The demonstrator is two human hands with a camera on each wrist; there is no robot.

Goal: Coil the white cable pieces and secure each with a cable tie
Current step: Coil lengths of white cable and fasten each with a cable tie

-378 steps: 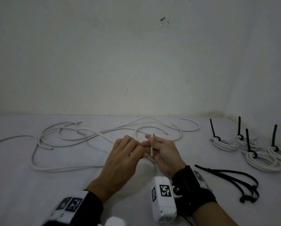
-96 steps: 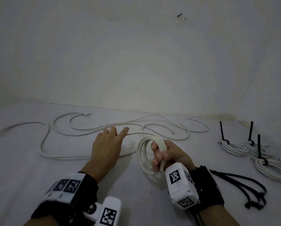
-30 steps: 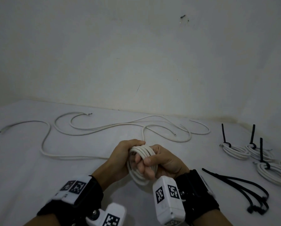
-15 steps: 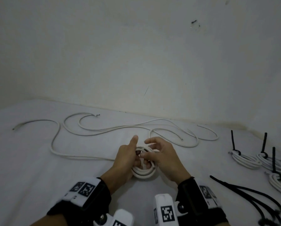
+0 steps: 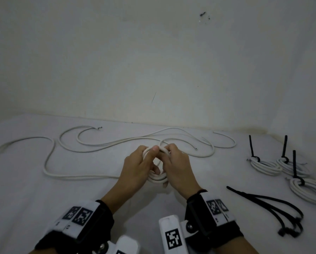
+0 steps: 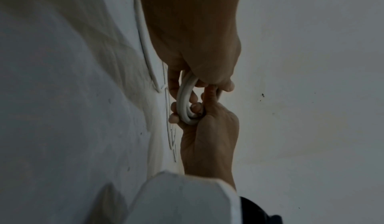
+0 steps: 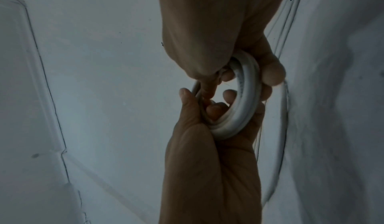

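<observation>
1. I hold the coil (image 5: 156, 176) between both hands, off the table surface (image 5: 25, 189). My left hand (image 5: 137, 169) has its fingers curled round the coil's left side, thumb pressed on the top turns. My right hand (image 5: 177, 167) clasps the right side, fingers hooked through the ring.
2. The coil stands near upright, its opening facing me; no tie is on it yet.
3. Key relation: the loose cable ties (image 5: 274, 204) lie to the right of my right hand, nearer me, well apart from the coil. The right hand is nearer, so I judge it should release and reach while the left keeps the turns pinched.
4. Nothing lies between that hand and the ties.
5. Beyond them sit the finished coils (image 5: 265, 165); uncoiled cable (image 5: 105, 145) lies beyond both hands.
6. Risk: turns may spring apart under one hand.
</observation>
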